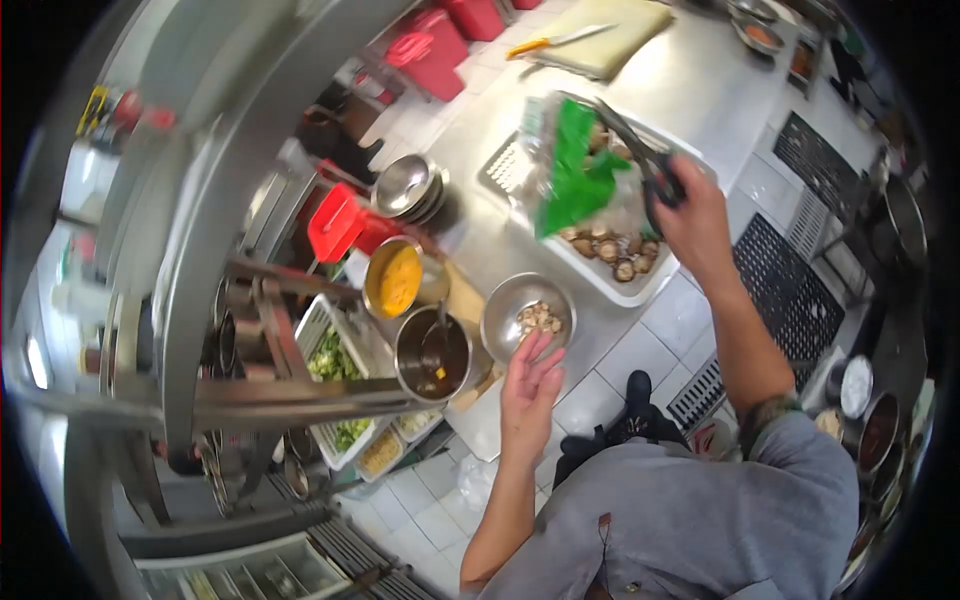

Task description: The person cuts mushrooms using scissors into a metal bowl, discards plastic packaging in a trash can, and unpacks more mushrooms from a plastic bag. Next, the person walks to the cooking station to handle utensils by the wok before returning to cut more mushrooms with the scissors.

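Note:
In my right hand (695,225) is a pair of black-handled scissors (645,150), its blades over the far side of a white plastic basket (625,293). The basket holds brown mushrooms (612,250) and a clear plastic bag with green print (580,175), which partly covers them. My left hand (530,390) is open with its fingers apart, at the near edge of a steel bowl (492,318). Cut pale pieces (538,318) lie in that bowl. I cannot tell whether my fingertips touch its rim.
A pot with dark liquid (432,355) and a ladle stands beside the bowl, near a container of orange-yellow liquid (400,280). Stacked steel bowls (405,188) sit farther left. A yellow-handled knife (560,40) lies on a cutting board (625,35). Metal shelving (290,400) borders the left.

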The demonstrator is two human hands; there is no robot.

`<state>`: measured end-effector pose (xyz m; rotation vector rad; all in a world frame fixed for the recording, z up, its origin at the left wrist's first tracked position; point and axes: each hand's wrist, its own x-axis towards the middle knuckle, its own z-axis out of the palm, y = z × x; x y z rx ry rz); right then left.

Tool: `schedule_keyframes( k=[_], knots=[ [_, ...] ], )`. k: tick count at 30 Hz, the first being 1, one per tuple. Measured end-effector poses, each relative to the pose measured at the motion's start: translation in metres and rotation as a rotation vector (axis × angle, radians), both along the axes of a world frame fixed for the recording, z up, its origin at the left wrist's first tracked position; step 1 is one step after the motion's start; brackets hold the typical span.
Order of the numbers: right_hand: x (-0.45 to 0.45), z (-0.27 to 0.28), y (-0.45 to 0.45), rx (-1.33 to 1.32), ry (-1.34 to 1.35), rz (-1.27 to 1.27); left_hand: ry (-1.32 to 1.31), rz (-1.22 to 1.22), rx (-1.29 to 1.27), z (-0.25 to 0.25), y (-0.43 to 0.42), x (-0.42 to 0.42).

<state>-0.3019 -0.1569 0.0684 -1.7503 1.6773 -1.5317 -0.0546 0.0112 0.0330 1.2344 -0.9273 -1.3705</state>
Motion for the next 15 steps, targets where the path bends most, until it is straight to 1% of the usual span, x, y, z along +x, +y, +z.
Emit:
schedule_keyframes(
  k=[1, 2, 3, 4, 6, 7, 8, 9, 11, 12, 13, 15],
  knots=[
    [0.011, -0.021, 0.01, -0.044, -0.197, 0.122, 0.037, 0.025, -0.045, 0.006, 0.004, -0.004],
    [0.024, 0.008, 0.042, 0.049, -0.112, 0.197, 0.068, 0.065, -0.097, 0.009, 0.012, -0.006],
    [0.035, 0.004, 0.063, 0.179, -0.061, 0.285, 0.099, 0.101, -0.144, -0.008, 0.022, -0.003],
    [0.051, -0.021, 0.081, 0.266, -0.291, 0.489, -0.133, 0.009, -0.072, 0.001, 0.032, 0.004],
    [0.085, -0.024, 0.129, 0.582, -0.413, 0.795, -0.245, -0.011, -0.165, -0.021, 0.059, 0.017],
    [0.109, -0.032, 0.154, 0.661, -0.524, 0.911, -0.3, -0.017, -0.212, -0.033, 0.072, 0.023],
    [0.132, -0.039, 0.177, 0.758, -0.633, 1.01, -0.207, 0.06, -0.208, -0.033, 0.094, 0.038],
    [0.149, -0.04, 0.194, 0.84, -0.609, 1.099, -0.11, 0.117, -0.212, -0.035, 0.117, 0.051],
    [0.177, -0.041, 0.23, 1.002, -0.561, 1.224, -0.029, 0.289, -0.066, -0.023, 0.175, 0.081],
    [0.193, -0.044, 0.251, 1.01, -0.498, 1.266, 0.03, 0.41, -0.079, -0.039, 0.209, 0.103],
    [0.211, -0.048, 0.274, 1.016, -0.437, 1.301, 0.092, 0.523, -0.093, -0.07, 0.248, 0.129],
    [0.242, -0.057, 0.32, 0.993, -0.293, 1.377, 0.334, 0.883, 0.041, -0.109, 0.342, 0.182]
  ],
)
